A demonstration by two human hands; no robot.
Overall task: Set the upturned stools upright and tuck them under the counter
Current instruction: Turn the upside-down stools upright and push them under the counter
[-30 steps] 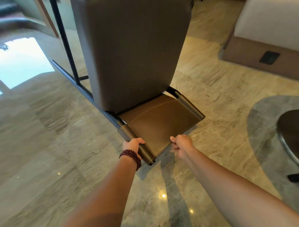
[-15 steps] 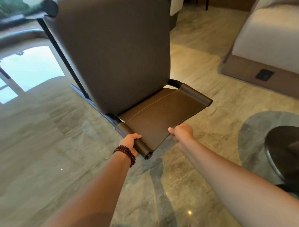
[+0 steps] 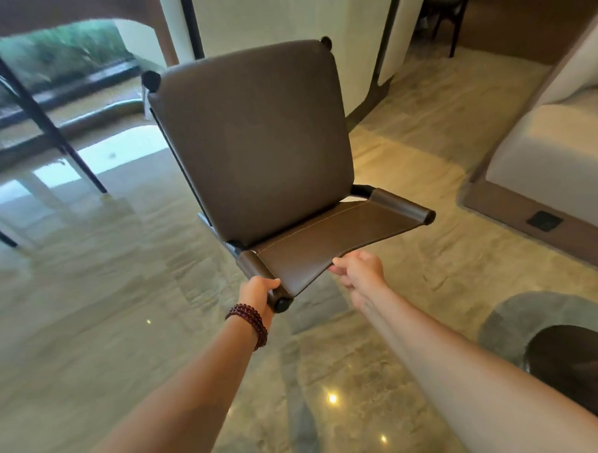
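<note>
The stool (image 3: 253, 142) is held out in front of the person, tilted, above a glossy veined stone surface (image 3: 89, 321). I cannot tell whether any part of it touches that surface. Its large padded brown panel rises away from the person, with two black caps at its far corners. A smaller stitched leather panel (image 3: 329, 245) stretches towards the hands between two leather-wrapped bars.

The left hand (image 3: 257, 291) grips the nearer bar just beside its black end cap, with the fingers curled round it. A bracelet (image 3: 248, 322) of dark red beads sits on that wrist. The right hand (image 3: 359, 270) holds the near edge of the stitched panel, with the fingers and thumb closed on the leather in a pinch. Both arms reach forward, almost straight.

To the left, thin black legs (image 3: 39, 114) stand slanted on the shiny surface, which mirrors a bright window. Behind the stool rises a cream pillar (image 3: 281, 18) with dark edging. A dark chair (image 3: 445, 0) stands far back at the upper right.

On the right, a cream upholstered seat (image 3: 544, 157) rests on a brown base, which carries a small black socket plate (image 3: 544, 220). A round dark table top (image 3: 577, 361) shows at the lower right, partly behind the right forearm. Small spots of light glint on the stone between the two arms.
</note>
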